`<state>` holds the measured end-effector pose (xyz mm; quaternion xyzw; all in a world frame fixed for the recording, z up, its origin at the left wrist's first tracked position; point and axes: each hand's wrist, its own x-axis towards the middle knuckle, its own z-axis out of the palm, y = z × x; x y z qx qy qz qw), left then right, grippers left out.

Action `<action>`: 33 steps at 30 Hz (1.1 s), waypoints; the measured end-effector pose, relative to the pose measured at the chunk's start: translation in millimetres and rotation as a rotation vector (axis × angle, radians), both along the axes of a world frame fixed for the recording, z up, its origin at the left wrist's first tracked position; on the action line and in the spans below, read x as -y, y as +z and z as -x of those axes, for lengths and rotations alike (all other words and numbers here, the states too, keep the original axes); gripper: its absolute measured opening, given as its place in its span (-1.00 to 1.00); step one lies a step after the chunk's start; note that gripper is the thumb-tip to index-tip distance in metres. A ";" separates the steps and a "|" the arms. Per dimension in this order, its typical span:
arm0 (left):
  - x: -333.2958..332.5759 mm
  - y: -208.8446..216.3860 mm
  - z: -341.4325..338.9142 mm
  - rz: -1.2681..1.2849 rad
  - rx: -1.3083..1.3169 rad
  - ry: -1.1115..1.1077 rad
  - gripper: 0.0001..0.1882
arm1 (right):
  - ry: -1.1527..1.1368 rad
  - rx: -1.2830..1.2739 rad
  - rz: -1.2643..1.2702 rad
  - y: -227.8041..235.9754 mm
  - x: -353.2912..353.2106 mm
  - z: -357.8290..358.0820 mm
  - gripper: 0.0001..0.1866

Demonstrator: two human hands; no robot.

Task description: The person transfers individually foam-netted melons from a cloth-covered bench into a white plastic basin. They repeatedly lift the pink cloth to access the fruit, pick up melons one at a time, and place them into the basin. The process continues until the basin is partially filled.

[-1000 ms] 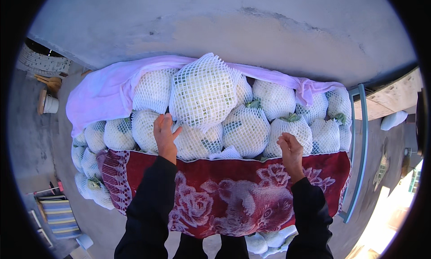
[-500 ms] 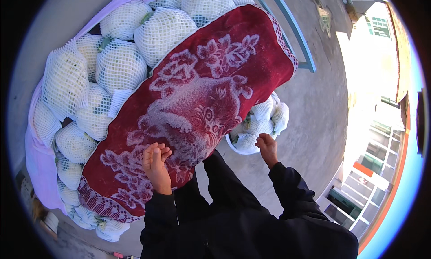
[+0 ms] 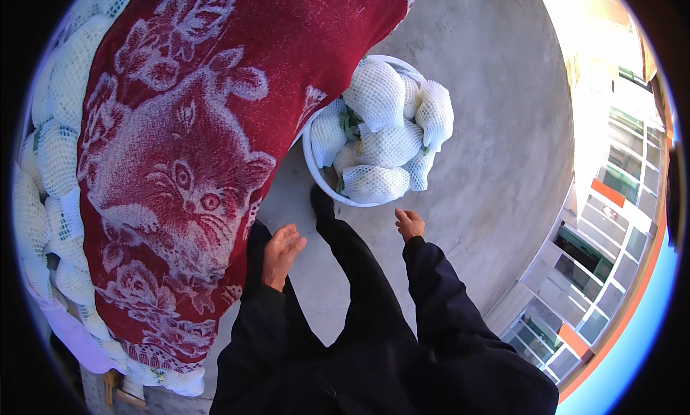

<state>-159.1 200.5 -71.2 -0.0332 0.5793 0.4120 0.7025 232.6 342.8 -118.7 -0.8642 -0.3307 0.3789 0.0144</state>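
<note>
My left hand (image 3: pixel 282 255) is in the air beside the lower right edge of a red blanket (image 3: pixel 302 34) with a pale cat and flower pattern. Its fingers are apart and nothing is in them. My right hand (image 3: pixel 409 224), loosely curled and holding nothing I can see, hovers just below a round white tub (image 3: pixel 310 158). Heaped in that tub are several pale, rounded heads of produce (image 3: pixel 390 145) in white foam nets, green leaves showing between them. Neither hand touches the tub or the blanket.
More net-wrapped heads (image 3: pixel 59 156) are piled at the left, partly under the blanket, with lilac cloth (image 3: pixel 75 339) along their outer side. Grey concrete floor (image 3: pixel 496 127) stretches to the right, toward a building with windows (image 3: pixel 611 221). My foot (image 3: pixel 323 201) is by the tub.
My view has turned right and down toward the tub, which now sits nearer the middle. My left hand, formerly over the blanket, is now beside its edge. My right hand stays empty.
</note>
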 end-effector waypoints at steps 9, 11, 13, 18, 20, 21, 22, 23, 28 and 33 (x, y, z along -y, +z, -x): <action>-128.4 -211.3 -137.8 -0.328 -0.505 -0.737 0.20 | -0.435 -0.163 -0.213 -128.1 -24.1 -74.2 -0.32; -144.6 -236.5 -154.2 -0.407 -0.571 -0.889 0.24 | -0.412 -0.247 -0.142 -142.1 -25.3 -72.5 -0.29; -156.7 -250.2 -172.9 -0.442 -0.494 -0.910 0.28 | -0.381 -0.297 -0.144 -157.5 -19.9 -85.4 -0.29; -163.1 -256.5 -190.4 -0.384 -0.237 -0.819 0.24 | -0.502 -0.627 -0.290 -176.5 -26.8 -78.8 -0.27; -155.5 -246.4 -189.8 -0.387 -0.279 -0.784 0.22 | -0.555 -0.740 -0.271 -167.2 -36.3 -65.6 -0.26; -152.6 -236.0 -191.5 -0.391 -0.304 -0.758 0.21 | -0.543 -0.742 -0.268 -159.1 -39.2 -63.4 -0.26; -151.1 -218.0 -193.7 -0.395 -0.325 -0.739 0.20 | -0.530 -0.765 -0.307 -158.3 -39.4 -71.4 -0.29; -144.9 -200.1 -191.9 -0.375 -0.371 -0.718 0.18 | -0.512 -0.794 -0.299 -150.1 -40.6 -70.3 -0.33; -102.3 -94.6 -180.1 -0.439 -0.440 -0.540 0.12 | -0.327 -0.876 -0.232 -43.9 -46.6 -54.8 -0.32; -58.3 35.3 -93.5 -0.358 -0.288 -0.308 0.16 | -0.137 -0.805 -0.247 75.1 -61.8 22.7 -0.25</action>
